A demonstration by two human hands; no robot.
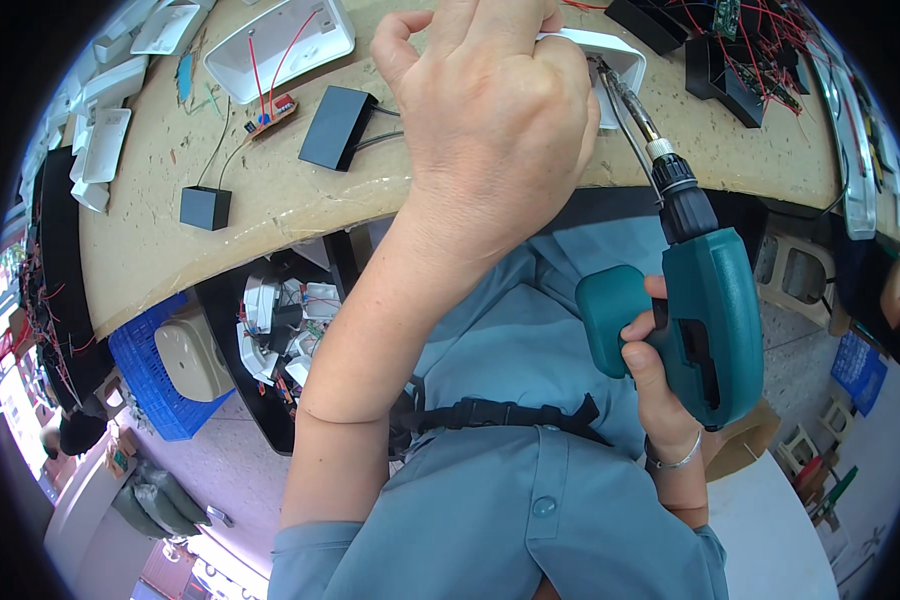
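My right hand (653, 345) is wrapped round the grip of a green soldering gun (713, 310). Its metal tip and thin feed tube point up into a white plastic housing (625, 62) at the table's far side. Right beside that housing is my left hand (490, 110), back upward, fingers bent and closed. The frame's upper edge cuts off its fingertips, so what they pinch is hidden. Just left of this hand lies a black box (337, 128) with dark leads that pass behind the hand.
An open white housing (282, 48) with red wires, a small circuit board (271, 117) and a smaller black box (205, 208) lie to the left. Black cases with tangled red wires (740, 75) sit far right. Below the table edge, a black bin (275, 425) holds white parts.
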